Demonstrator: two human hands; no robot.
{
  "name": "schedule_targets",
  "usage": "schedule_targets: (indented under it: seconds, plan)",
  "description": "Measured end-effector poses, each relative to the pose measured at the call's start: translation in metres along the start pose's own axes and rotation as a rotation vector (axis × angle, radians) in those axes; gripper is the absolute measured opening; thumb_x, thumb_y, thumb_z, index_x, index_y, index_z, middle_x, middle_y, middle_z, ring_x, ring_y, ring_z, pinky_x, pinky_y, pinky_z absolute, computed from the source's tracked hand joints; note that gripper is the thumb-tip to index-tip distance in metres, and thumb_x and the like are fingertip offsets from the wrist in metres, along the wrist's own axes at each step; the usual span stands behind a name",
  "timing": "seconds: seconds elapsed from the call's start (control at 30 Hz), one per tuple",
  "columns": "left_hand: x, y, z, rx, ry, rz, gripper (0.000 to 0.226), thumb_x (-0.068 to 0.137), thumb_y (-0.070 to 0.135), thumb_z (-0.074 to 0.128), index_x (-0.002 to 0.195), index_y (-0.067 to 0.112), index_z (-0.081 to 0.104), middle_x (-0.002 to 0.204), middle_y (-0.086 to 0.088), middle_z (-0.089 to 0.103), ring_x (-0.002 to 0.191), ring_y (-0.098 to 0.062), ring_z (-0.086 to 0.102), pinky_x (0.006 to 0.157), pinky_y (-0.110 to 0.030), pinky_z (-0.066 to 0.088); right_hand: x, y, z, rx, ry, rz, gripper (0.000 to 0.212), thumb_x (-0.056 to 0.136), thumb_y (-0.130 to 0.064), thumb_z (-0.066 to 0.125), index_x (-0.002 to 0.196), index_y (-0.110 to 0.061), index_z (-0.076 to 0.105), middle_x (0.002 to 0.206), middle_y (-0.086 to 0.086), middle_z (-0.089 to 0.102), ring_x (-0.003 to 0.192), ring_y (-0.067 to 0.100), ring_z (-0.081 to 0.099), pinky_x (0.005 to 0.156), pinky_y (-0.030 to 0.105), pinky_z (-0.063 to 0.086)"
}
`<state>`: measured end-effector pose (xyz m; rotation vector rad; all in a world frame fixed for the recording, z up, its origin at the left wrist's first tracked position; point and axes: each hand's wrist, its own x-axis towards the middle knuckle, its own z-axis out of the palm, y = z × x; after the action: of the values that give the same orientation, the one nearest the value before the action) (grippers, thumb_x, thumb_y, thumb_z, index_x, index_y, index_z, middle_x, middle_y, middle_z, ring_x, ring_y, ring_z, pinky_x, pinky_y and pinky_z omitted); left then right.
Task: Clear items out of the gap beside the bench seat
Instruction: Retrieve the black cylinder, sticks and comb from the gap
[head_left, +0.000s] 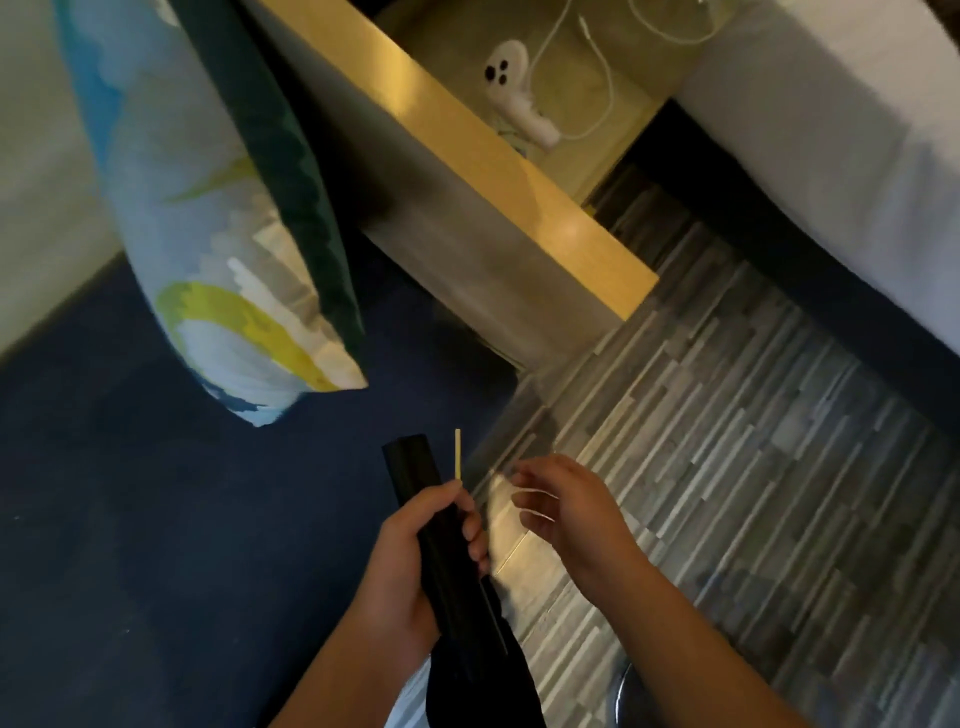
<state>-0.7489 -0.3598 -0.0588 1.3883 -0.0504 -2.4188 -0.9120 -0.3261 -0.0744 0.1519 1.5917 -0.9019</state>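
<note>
My left hand (415, 561) grips a long black flat object (415, 467) over the front edge of the dark blue bench seat (156, 519). Against it, the same hand pinches a thin pale stick (457, 453) that points upward. My right hand (566, 512) hovers just right of the stick with its fingers loosely curled. Something thin and whitish blurs near its fingertips, and I cannot tell whether it is held. Dark cloth (483, 686) hangs below my left hand.
A patterned blue and yellow cushion (208, 234) and a dark green one (280, 156) lean at the seat's back. A grey side table with a yellow edge (467, 166) holds a white controller (519, 88) and cables. A white bed (831, 130) lies at the right, above a striped grey floor (727, 467).
</note>
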Motion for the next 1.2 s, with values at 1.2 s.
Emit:
schedule_targets:
  seconds: [1.2]
  plan:
    - [0.116, 0.035, -0.008, 0.121, 0.196, -0.096, 0.014, 0.085, 0.02, 0.065, 0.092, 0.008, 0.065, 0.068, -0.004, 0.05, 0.054, -0.016, 0.049, 0.053, -0.028, 0.046, 0.201, -0.017, 0.021, 0.291, 0.256, 0.08, 0.024, 0.098, -0.017, 0.061, 0.111, 0.0, 0.072, 0.066, -0.006, 0.074, 0.041, -0.001, 0.055, 0.037, 0.013, 0.034]
